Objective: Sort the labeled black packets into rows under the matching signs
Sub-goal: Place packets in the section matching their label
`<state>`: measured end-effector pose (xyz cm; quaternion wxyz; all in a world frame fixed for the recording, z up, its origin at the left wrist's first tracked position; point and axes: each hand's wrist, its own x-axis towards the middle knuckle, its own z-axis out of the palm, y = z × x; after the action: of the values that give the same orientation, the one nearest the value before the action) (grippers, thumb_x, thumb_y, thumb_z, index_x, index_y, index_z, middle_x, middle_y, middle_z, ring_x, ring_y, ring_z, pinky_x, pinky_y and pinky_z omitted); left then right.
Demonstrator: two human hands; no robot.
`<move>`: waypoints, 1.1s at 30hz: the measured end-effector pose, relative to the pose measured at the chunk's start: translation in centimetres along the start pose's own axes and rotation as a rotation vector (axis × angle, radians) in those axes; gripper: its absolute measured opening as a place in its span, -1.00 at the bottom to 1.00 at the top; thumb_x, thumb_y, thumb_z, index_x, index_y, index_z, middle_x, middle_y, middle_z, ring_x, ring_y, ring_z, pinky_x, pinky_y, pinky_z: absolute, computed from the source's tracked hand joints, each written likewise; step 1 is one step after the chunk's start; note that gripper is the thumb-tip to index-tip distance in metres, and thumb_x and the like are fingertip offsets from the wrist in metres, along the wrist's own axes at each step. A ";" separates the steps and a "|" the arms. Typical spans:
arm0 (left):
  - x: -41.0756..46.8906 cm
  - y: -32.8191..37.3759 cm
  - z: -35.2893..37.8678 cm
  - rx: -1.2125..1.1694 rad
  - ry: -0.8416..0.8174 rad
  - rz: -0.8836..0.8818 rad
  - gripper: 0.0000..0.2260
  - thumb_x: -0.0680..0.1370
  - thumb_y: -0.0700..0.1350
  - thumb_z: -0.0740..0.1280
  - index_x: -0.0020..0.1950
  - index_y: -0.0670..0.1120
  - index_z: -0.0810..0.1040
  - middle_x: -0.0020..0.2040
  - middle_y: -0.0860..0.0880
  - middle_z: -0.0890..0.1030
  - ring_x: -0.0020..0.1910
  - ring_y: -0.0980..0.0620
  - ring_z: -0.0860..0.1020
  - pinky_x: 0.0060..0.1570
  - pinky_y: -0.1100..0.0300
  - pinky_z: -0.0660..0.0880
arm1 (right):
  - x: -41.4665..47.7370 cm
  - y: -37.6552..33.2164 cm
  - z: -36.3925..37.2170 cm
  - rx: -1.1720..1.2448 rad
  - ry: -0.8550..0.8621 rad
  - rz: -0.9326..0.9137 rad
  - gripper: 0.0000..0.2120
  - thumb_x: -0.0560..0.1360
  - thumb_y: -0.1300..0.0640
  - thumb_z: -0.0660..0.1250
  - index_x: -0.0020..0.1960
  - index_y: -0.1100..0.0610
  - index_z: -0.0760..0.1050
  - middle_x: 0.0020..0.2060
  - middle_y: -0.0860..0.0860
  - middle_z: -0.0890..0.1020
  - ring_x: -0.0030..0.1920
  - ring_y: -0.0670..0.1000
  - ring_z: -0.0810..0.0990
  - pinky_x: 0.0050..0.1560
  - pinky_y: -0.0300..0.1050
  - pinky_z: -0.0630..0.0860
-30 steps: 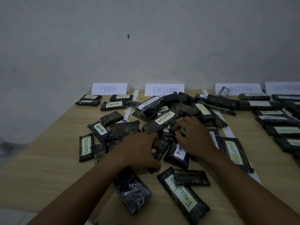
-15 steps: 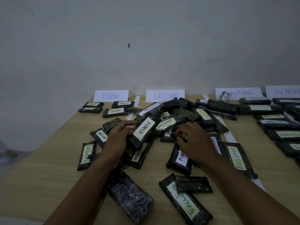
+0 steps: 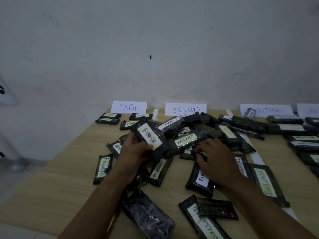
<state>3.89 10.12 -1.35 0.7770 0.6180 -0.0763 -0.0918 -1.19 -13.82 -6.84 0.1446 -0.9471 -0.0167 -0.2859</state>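
The left hand (image 3: 136, 152) grips a FINISH packet (image 3: 149, 135) by its near end, tilted above the pile (image 3: 186, 140). The right hand (image 3: 217, 159) lies on the pile with its fingers curled; I cannot tell whether it holds anything. The FINISH sign (image 3: 128, 107) stands at the table's (image 3: 69, 178) far edge.

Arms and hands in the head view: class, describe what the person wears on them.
Left hand and right hand are ungloved; both forearms are bare to the frame's edge, with no sleeve, watch or bracelet in view. Dim light hides finer detail.
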 end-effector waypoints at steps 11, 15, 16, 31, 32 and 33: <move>11.7 3.9 -11.1 0.043 0.483 -0.068 -0.98 0.52 -0.30 0.31 -0.08 -0.21 0.52 -0.19 -0.15 0.60 -0.47 0.07 0.60 -0.44 0.23 0.52 | 6.7 -5.3 3.2 0.003 -0.102 -0.189 -0.54 0.44 -0.20 0.16 0.16 0.07 0.54 0.03 -0.01 0.56 0.08 0.07 0.47 0.01 -0.03 0.46; 15.7 1.9 -16.3 0.284 0.648 -0.074 -0.64 0.43 -0.32 0.45 0.13 -0.18 0.37 0.09 -0.27 0.55 -0.19 -0.16 0.64 -0.22 0.02 0.63 | 6.8 -5.0 5.0 0.062 -0.133 -0.190 -0.63 0.45 -0.12 0.26 0.12 0.07 0.57 0.11 -0.01 0.52 0.12 0.05 0.47 0.03 0.02 0.52; 16.2 1.4 -17.1 0.398 0.694 -0.058 -0.57 0.41 -0.26 0.49 0.15 -0.12 0.34 0.15 -0.23 0.53 -0.06 -0.17 0.62 -0.08 -0.05 0.61 | 6.7 -4.8 5.2 0.079 -0.132 -0.185 -0.66 0.45 -0.11 0.28 0.11 0.07 0.58 0.13 -0.02 0.52 0.13 0.03 0.46 0.04 0.00 0.51; 17.3 -1.6 -17.3 1.416 0.664 0.047 -0.69 0.59 0.03 0.21 0.24 -0.07 0.55 0.27 -0.21 0.46 0.26 -0.24 0.37 0.22 -0.08 0.35 | 6.5 -4.6 5.4 0.117 -0.096 -0.155 -0.77 0.44 -0.01 0.33 0.03 0.06 0.62 0.13 -0.06 0.55 0.11 0.00 0.49 0.03 -0.14 0.41; 17.2 -1.6 -17.2 1.421 0.664 0.046 -0.68 0.59 0.04 0.21 0.26 -0.08 0.54 0.28 -0.21 0.46 0.27 -0.24 0.36 0.22 -0.08 0.34 | 6.5 -4.6 5.3 0.124 -0.090 -0.149 -0.78 0.44 -0.01 0.34 0.03 0.06 0.62 0.12 -0.06 0.56 0.11 0.00 0.48 0.02 -0.16 0.39; 17.0 -1.5 -17.0 1.430 0.668 0.068 -0.67 0.59 0.04 0.22 0.26 -0.08 0.54 0.29 -0.21 0.45 0.27 -0.23 0.35 0.22 -0.08 0.34 | 6.5 -4.6 5.2 0.133 -0.088 -0.143 -0.78 0.45 0.00 0.35 0.03 0.06 0.62 0.12 -0.06 0.56 0.11 -0.01 0.48 0.02 -0.17 0.38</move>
<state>24.27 21.89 -6.59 0.1755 0.9598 0.1018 0.1937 6.50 -8.28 -6.24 0.1853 -0.9435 -0.1096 -0.2521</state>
